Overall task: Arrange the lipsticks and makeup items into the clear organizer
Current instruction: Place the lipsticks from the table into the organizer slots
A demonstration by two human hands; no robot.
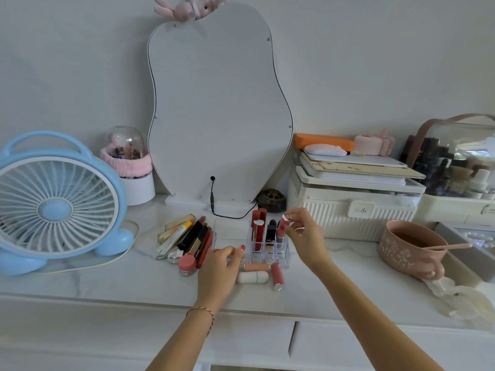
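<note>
My right hand (300,231) pinched the cap end of a pink lipstick (281,231) between thumb and fingertips, holding it a little tilted in one of the right-hand slots of the clear organizer (233,231), with its base already down between the dividers as far as I could judge. My left hand (223,266) rested at the organizer's front edge, fingers curled against the clear wall, though I could not tell whether they truly gripped it or only steadied it. The main risk, as I saw it, was the tilt: if I let go before the tube sat straight, it could lean onto the black lipstick (272,230) just beside it, or knock the red lipsticks (258,231) standing further left. The organizer looked light, so a push from my right hand could have slid it toward the mirror (219,108) had my left hand eased off. Three tubes lay loose on the table (107,282) just in front: a peach lipstick (255,267), a white tube (252,277) and a pink tube (277,275). Being round, they could have rolled off the front edge if my wrist brushed them. The pile of makeup items (184,238) touching the organizer's left side could also have shifted if the tray moved.
</note>
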